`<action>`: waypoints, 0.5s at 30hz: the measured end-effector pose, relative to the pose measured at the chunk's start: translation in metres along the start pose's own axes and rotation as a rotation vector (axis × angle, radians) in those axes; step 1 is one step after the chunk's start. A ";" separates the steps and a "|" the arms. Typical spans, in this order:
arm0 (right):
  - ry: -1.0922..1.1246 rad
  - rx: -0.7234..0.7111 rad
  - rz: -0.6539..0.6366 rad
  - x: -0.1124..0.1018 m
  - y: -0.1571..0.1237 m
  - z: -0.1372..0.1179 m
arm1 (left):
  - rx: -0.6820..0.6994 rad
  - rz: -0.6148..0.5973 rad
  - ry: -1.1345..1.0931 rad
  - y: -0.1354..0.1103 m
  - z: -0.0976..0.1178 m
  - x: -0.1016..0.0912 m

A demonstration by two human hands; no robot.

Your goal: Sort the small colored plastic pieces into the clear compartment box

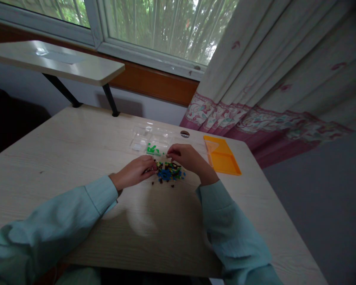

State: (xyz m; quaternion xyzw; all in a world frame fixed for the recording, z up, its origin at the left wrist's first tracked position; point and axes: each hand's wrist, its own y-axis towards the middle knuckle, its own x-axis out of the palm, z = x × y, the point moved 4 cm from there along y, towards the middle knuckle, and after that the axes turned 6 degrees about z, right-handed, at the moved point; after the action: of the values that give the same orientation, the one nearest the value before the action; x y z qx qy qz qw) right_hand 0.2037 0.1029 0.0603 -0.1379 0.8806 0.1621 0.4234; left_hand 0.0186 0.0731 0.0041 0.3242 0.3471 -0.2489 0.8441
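A pile of small mixed building bricks [169,172] in blue, yellow, green, brown and black lies on the table. At its left edge is my left hand [138,171], fingers curled together at the bricks; whatever they grip is too small to make out. My right hand [186,157] hovers at the far right of the pile with thumb and fingertips pinched, close to the near edge of a clear plastic compartment tray [160,135]. Small green pieces [152,149] sit in the tray's near compartment. A tiny pale piece may be at the right fingertips.
An orange plastic tray [225,160] lies right of my right hand. A round cable hole [184,134] is behind the clear tray. A raised shelf [77,65] on black legs stands at the back left. A patterned curtain [255,79] hangs along the right back edge.
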 end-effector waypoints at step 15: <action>-0.059 -0.108 0.127 0.000 0.004 0.001 | -0.048 0.044 0.019 -0.001 -0.006 0.000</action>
State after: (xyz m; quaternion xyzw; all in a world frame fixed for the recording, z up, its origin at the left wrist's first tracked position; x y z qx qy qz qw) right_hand 0.2026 0.1071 0.0601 -0.0995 0.8648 0.2397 0.4299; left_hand 0.0155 0.0764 0.0004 0.3139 0.3535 -0.2188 0.8536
